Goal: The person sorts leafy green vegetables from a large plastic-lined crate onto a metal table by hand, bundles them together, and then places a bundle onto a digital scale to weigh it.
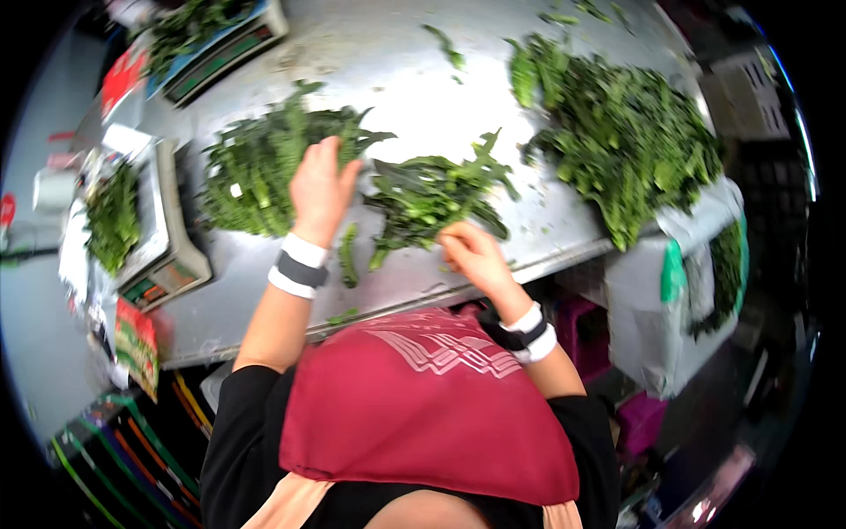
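Observation:
My left hand (324, 188) is over the right edge of a bundle of leafy greens (254, 172), thumb and fingers apart. To its right, a smaller heap of leafy greens (429, 198) lies loose on the metal table (410, 281). My right hand (472, 254) is at the near right edge of that heap, its fingers curled; whether a stem is pinched in them is hidden. One loose green stalk (348, 256) lies between the two hands, near the table's front edge.
A large pile of greens (628, 132) covers the table's right side. Two weighing scales bearing greens, a near one (173, 225) and a far one (225, 63), stand at left. A white foam box (638, 317) stands at right below the table edge. Stacked crates (125, 456) are lower left.

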`<state>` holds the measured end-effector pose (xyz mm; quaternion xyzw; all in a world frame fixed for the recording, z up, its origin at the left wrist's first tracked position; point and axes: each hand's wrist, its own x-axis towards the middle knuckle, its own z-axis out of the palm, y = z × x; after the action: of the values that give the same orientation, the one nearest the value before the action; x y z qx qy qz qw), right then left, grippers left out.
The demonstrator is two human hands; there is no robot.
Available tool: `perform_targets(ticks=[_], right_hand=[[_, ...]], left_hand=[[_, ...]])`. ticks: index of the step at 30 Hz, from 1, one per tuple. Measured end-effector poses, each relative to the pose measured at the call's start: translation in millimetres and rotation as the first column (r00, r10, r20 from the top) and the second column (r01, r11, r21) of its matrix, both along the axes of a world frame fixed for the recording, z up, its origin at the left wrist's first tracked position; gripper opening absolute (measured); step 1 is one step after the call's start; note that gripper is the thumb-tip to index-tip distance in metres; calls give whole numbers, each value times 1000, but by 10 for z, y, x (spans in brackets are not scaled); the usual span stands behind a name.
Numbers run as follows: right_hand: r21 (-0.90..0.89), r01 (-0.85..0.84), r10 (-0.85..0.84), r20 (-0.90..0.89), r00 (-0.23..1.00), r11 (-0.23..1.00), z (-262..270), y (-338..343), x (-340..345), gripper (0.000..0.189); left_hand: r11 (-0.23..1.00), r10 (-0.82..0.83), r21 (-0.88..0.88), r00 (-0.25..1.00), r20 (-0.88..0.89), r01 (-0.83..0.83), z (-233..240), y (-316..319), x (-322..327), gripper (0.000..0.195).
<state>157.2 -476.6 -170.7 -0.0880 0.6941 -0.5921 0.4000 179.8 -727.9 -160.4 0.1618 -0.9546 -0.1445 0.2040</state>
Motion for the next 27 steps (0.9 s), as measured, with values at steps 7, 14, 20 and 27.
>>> perform_targets(ticks=[7, 14, 20, 27], right_hand=[[167, 344, -189, -582, 791, 924, 130, 793, -464, 16], [522, 830, 445, -802, 398, 199, -40, 1917, -1173, 61], [150, 787, -223, -912, 344, 599, 303, 1860, -1203, 46], [-288, 584, -350, 575, 739, 759, -89, 1231, -900, 29]], left_hand=[[997, -19, 75, 958, 285, -3, -191, -93, -53, 36], [835, -196, 527, 981, 17, 158, 17, 234, -78, 24], [784, -266, 587, 964, 24, 202, 76, 406, 0, 21], [651, -445, 709, 893, 65, 272, -48, 772, 16, 22]])
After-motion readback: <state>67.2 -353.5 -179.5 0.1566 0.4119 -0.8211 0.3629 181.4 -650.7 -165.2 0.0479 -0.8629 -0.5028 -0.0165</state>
